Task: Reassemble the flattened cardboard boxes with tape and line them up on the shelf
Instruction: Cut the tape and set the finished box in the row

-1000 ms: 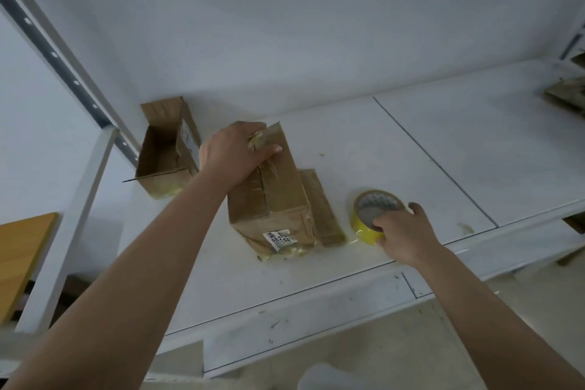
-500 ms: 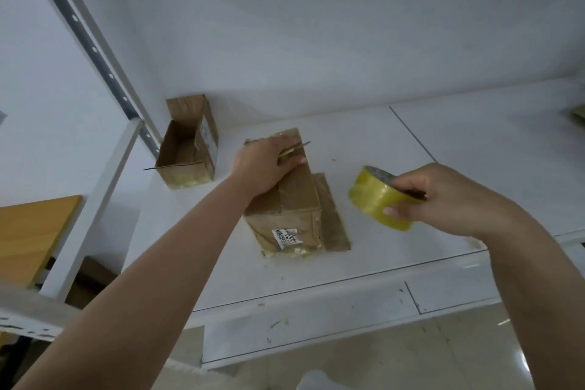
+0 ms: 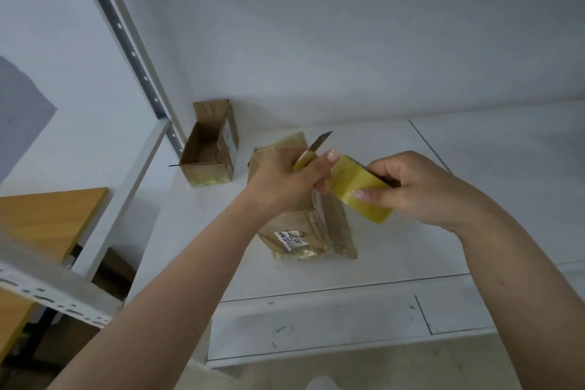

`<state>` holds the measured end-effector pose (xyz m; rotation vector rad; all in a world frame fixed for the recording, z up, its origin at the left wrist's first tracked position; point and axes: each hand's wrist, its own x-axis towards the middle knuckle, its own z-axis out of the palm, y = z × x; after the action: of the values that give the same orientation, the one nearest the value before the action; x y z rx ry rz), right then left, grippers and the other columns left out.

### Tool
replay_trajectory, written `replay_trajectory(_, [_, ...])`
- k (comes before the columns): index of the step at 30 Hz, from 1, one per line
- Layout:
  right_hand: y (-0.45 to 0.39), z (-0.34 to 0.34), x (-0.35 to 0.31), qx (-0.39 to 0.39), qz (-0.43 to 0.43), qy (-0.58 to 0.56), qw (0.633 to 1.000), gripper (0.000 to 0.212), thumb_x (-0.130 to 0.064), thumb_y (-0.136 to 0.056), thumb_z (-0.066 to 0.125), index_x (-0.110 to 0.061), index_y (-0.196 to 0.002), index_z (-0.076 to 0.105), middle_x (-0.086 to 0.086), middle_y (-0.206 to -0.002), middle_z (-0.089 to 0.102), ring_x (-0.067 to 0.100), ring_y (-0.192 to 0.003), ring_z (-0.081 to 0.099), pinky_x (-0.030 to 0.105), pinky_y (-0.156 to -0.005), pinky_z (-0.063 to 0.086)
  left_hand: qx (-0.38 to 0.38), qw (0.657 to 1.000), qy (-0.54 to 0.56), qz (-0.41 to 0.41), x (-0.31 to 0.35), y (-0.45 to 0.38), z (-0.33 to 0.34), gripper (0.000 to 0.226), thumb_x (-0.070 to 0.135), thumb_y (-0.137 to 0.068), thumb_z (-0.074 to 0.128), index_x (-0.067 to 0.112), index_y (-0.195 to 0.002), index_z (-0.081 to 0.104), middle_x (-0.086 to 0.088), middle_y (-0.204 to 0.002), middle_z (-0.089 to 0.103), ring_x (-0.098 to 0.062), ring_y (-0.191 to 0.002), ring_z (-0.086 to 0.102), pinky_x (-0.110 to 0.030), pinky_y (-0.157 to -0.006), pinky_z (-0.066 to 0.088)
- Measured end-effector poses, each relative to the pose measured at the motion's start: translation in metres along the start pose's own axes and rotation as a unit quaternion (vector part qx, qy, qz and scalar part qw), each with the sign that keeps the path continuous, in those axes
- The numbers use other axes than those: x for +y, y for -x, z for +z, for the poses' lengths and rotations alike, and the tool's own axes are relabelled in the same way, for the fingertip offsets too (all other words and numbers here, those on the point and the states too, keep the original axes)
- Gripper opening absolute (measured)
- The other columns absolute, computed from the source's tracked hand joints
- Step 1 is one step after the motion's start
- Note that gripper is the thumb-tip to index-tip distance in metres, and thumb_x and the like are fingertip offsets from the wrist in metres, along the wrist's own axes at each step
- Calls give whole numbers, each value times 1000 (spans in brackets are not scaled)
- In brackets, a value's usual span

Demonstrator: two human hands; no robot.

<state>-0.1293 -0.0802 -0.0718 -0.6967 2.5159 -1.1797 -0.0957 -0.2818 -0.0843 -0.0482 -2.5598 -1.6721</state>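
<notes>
White metal shelf (image 3: 380,263) against a pale wall. Above it, left hand (image 3: 285,180) clenched round a box cutter (image 3: 311,150), blade pointing up and away, thumb touching the yellow tape roll (image 3: 361,188). Right hand (image 3: 421,190) gripping that roll from its far side. Below both hands, a flattened cardboard box (image 3: 304,231) lying on the shelf. Beyond the left hand, an open cardboard box (image 3: 210,152) standing upright.

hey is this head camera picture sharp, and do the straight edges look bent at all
Head view: fairly soft overall; the label on the flattened box is barely legible. Wide-angle distortion bows the shelf front edge and slants the upright post. Lighting is dim and even, with no glare on the tape roll.
</notes>
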Motion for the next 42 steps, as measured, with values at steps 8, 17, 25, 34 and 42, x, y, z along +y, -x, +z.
replay_trajectory(8, [-11,5,-17,-31,-53,0,998,20,-33,-82,75,-14,-77,71,7,-71,65,17,-66,59,39,-67,46,102,995,-24,-3,-7,15,-17,30,21,-90,70,17,-62,59,-1,-65,66,-7,-58,54,-22,-61,44])
replay_trajectory(17, [-29,-3,-21,9,-33,-36,999,66,-76,-56,68,-11,-56,59,-1,-48,44,14,-45,45,23,-47,41,298,953,-48,-17,-55,46,-50,26,31,-94,62,9,-79,59,5,-60,62,0,-57,57,-22,-58,46])
replay_trajectory(25, [-33,24,9,47,24,98,994,38,-58,-71,72,-21,-61,69,-6,-55,63,12,-57,57,35,-64,48,325,936,-113,-78,-113,73,-48,28,39,-96,57,20,-75,51,17,-64,65,2,-66,59,-19,-52,36])
replay_trajectory(34, [-41,38,34,44,61,95,993,33,-55,-74,73,-24,-62,69,-11,-65,66,10,-71,62,39,-76,52,286,951,-51,-111,-141,55,-39,29,38,-96,57,19,-75,52,21,-68,66,4,-66,58,-23,-58,36])
replay_trajectory(42, [-41,70,71,19,87,58,994,28,-45,-81,72,-18,-73,70,4,-74,70,22,-75,67,37,-70,52,239,951,106,-167,-157,46,-2,38,45,-94,56,13,-73,58,14,-59,63,3,-52,54,-25,-60,38])
